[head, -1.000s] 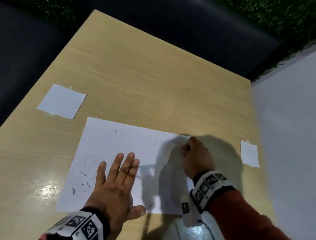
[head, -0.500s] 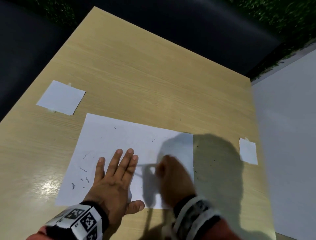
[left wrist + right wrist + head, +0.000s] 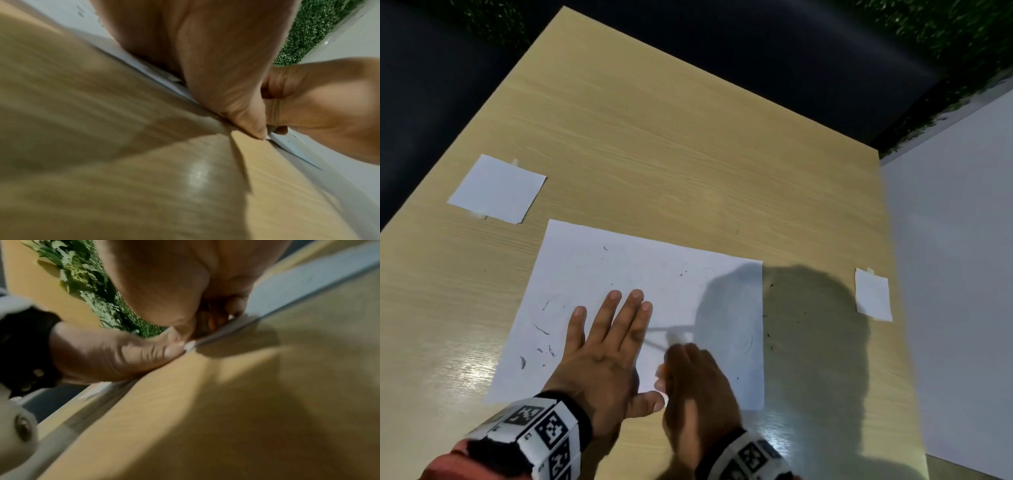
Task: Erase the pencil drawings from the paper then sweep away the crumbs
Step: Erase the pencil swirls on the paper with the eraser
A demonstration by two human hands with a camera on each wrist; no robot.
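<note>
A white paper sheet [image 3: 619, 274] lies on the wooden table [image 3: 654, 137]. My left hand [image 3: 602, 346] presses flat on the sheet's lower middle with straight fingers. My right hand [image 3: 695, 380] is blurred beside the left thumb, with its fingers curled round a small pale eraser [image 3: 676, 337]; an orange part of the eraser [image 3: 213, 321] shows between the fingers in the right wrist view. Dark eraser crumbs [image 3: 541, 329] are scattered on the sheet's left side. More crumbs [image 3: 770, 334] lie on the table just past its right edge. A faint pencil curve [image 3: 748, 342] shows near that edge.
Two small white paper squares are taped to the table, one at the left [image 3: 498, 188] and one at the right [image 3: 873, 294]. A white wall [image 3: 955, 274] borders the table's right side. Dark floor lies beyond the far and left edges.
My right hand has swept from the sheet's upper right corner down and left to beside the left thumb. The left hand has stayed flat on the sheet.
</note>
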